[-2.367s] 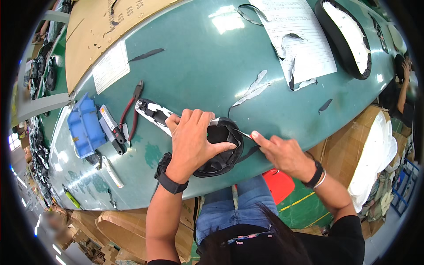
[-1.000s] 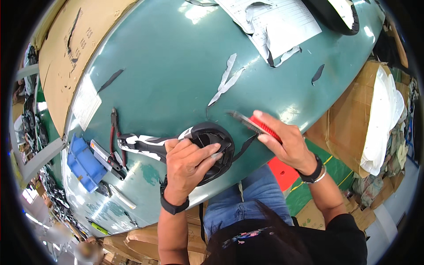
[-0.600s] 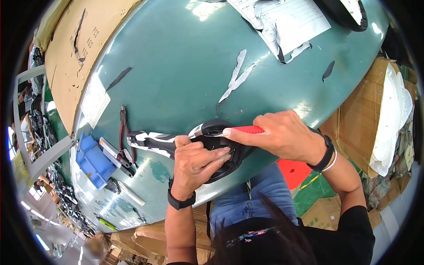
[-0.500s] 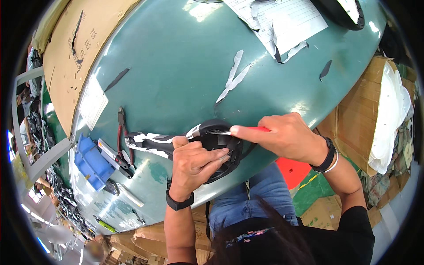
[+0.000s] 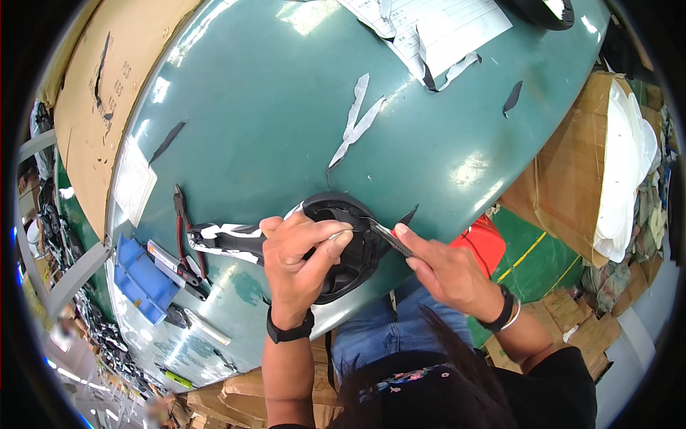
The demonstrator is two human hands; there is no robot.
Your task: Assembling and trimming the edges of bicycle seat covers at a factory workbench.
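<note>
A black moulded piece with a hollow, rounded end and a long white-striped end lies near the table's front edge. Over its hollow, my left hand is closed, thumb and forefinger pinching a thin strand or strip, too fine to name surely. My right hand grips a slim knife-like tool, grey with some red, its tip at the right rim of the hollow. A dark, pointed scrap sticks out beside that rim. Part of the moulded piece is hidden behind my left hand.
Left on the green table are red-handled cutters, a blue bin, and a utility knife. Cut scraps and written paper lie farther back. Cardboard boxes and a red stool stand at right.
My right hand has moved down and turned, bringing the tool to a steeper slant at the rim. My left fingers have lifted into a pinch over the hollow. The whole view has shifted slightly.
</note>
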